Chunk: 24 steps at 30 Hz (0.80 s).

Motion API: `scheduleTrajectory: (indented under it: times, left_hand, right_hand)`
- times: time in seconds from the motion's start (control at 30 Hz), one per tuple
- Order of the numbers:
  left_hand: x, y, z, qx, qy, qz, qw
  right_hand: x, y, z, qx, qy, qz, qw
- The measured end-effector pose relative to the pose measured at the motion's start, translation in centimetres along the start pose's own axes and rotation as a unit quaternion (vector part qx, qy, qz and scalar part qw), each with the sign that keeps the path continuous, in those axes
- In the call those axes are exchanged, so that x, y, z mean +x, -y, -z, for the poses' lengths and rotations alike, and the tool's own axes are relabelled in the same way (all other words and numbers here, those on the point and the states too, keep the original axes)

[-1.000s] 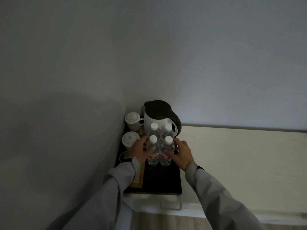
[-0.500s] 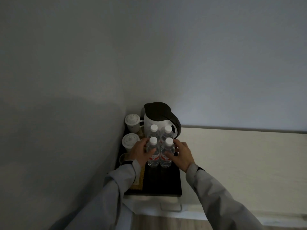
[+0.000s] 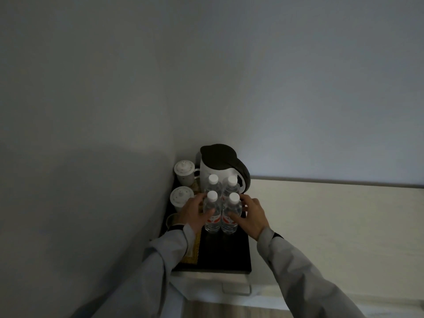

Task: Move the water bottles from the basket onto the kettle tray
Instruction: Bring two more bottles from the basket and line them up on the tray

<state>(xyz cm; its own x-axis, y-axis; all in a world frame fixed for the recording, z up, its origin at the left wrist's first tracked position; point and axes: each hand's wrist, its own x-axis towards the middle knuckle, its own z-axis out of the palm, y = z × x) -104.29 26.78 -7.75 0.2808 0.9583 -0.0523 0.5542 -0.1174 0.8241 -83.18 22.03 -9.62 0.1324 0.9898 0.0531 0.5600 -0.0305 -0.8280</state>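
Several clear water bottles with white caps stand upright in a tight block on the black kettle tray (image 3: 227,255), just in front of the white kettle (image 3: 213,173) with its dark lid. My left hand (image 3: 192,214) wraps the front left bottle (image 3: 212,222), thumb across its front. From the other side, my right hand (image 3: 254,216) holds the front right bottle (image 3: 229,226), thumb on its red label. Two more bottles (image 3: 213,182) stand behind them against the kettle. The basket is not in view.
Two white lidded cups (image 3: 184,172) (image 3: 181,198) stand at the tray's left edge against the grey wall. A yellow packet (image 3: 191,253) lies under my left sleeve. A cream counter (image 3: 332,226) runs to the right. Below the tray is a drawer handle (image 3: 236,291).
Both hands stay on the front pair of bottles, which remain standing on the tray. My right fingers have spread slightly.
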Motion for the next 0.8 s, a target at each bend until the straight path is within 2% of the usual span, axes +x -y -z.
scheduleTrajectory:
  times: [0.3,0.53,0.67,0.8]
  left_hand:
    - [-0.9,-1.1,0.6,0.018,0.001,0.005,1.0]
    - [-1.0,-4.3,2.1,0.044,-0.03,-0.052,0.997]
    - [-1.8,-7.2,2.5,0.077,-0.07,-0.149,0.983]
    - [-2.1,-12.1,1.9,0.154,-0.068,-0.219,0.961]
  right_hand:
    - [-0.8,0.8,1.0,-0.01,0.009,-0.013,1.0]
    - [-2.0,2.6,4.5,-0.044,-0.021,-0.007,0.999]
    - [-3.3,4.1,7.6,-0.075,-0.055,0.015,0.996]
    - [-5.8,6.1,12.4,-0.118,-0.11,0.043,0.986]
